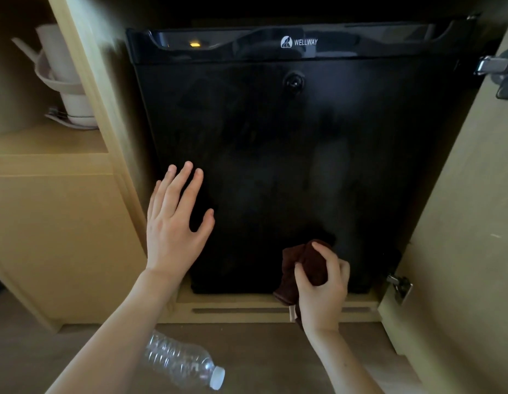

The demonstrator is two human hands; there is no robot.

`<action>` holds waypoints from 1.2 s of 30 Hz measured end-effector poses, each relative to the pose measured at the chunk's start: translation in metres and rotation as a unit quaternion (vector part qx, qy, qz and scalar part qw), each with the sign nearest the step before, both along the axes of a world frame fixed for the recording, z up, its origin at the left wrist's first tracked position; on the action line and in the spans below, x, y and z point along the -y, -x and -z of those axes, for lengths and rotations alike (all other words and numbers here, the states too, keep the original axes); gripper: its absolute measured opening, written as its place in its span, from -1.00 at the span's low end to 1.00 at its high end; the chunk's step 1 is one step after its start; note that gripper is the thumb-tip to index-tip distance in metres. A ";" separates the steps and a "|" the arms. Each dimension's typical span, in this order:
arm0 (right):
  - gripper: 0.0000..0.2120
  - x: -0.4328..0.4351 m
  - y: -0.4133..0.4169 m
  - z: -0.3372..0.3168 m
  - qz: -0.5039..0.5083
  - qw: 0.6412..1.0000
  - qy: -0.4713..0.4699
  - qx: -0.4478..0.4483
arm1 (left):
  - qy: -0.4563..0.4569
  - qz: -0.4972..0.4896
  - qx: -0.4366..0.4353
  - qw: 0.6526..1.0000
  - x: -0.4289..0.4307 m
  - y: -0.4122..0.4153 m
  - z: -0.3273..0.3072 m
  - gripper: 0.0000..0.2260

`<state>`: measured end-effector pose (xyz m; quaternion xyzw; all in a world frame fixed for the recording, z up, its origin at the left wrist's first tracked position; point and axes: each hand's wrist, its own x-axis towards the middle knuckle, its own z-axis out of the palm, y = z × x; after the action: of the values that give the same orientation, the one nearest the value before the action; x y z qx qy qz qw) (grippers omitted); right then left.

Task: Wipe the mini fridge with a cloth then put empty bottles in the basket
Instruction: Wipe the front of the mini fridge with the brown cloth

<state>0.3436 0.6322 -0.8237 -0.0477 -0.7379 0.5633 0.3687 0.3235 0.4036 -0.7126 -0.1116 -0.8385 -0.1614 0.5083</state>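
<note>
The left hand (173,223) is flat with its fingers spread wide. The right hand (322,285) is curled tight, squeezing something. Both bare arms reach forward.

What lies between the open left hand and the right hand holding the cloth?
In the head view, only the bare black door of the mini fridge separates the left hand from the right hand and its brown cloth.

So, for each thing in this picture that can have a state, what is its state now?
Black mini fridge: door shut, amber light on.
Dark brown cloth: bunched, held against the fridge door low down.
Right hand: closed on the cloth.
Left hand: open, fingers spread, at the door's left edge.
Clear plastic bottle: lying on the floor, white cap on, looks empty.
Wooden cabinet door: open.
</note>
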 end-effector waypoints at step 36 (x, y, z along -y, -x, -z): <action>-0.51 0.000 -0.026 -0.016 -0.078 0.993 0.071 0.054 | 0.029 0.012 0.022 0.999 -0.004 -0.010 0.012 -0.55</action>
<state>0.3701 0.6323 -0.8081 -0.0461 -0.7163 0.6379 0.2791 0.3334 0.4074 -0.7244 -0.1330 -0.8521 -0.1460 0.4847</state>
